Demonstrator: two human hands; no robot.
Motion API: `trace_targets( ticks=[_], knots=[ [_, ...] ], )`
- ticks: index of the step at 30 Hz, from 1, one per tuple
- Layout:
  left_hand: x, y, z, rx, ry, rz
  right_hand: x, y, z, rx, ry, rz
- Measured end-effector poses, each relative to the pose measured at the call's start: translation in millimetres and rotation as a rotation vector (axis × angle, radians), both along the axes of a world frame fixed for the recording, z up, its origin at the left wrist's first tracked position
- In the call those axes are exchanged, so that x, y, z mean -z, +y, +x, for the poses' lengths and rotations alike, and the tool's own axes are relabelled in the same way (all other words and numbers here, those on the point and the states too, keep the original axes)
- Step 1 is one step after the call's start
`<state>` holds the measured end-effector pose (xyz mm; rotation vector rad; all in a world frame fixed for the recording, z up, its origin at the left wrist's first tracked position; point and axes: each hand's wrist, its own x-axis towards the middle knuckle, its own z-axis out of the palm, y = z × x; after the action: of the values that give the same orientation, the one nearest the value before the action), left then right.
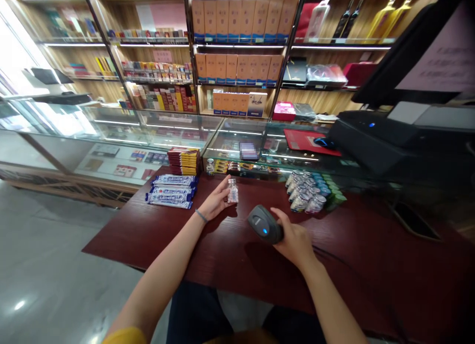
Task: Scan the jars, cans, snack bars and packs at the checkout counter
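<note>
My left hand (217, 200) is closed around a small clear bottle (233, 191) with a silvery cap, held upright over the dark red table. Facing it, my right hand (297, 237) grips a black barcode scanner (264, 224) whose blue light glows; its head points toward the bottle. To the right of the scanner stand rows of similar small bottles (302, 198), with green and blue-green containers (334, 195) beside them. One more small bottle (210, 166) sits at the table's back, left of the held one.
Blue and white packets (172, 190) lie at the left, near a stack of red and yellow packs (183, 161). Behind runs a glass counter (222, 136) with a red mat (306, 140). A dark device (415, 222) lies right; a cable trails from the scanner.
</note>
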<state>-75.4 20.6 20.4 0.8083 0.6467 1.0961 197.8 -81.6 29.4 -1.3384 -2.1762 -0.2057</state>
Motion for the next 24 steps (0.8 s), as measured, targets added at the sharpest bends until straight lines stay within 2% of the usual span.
trace_targets(
  ticks=[8,17,24],
  knots=[
    [7.1,2.6,-4.8,-0.003,0.001,0.022,-6.3,-3.5,-3.3,-0.094,-0.050,-0.045],
    [-0.8,-6.4,-4.2,0.050,0.010,0.048,-1.9,-2.1,-0.5,-0.016,-0.043,-0.009],
    [2.6,-5.9,1.1,-0.006,0.081,0.103,-1.6,-0.8,2.8,-0.026,-0.018,0.011]
  ],
)
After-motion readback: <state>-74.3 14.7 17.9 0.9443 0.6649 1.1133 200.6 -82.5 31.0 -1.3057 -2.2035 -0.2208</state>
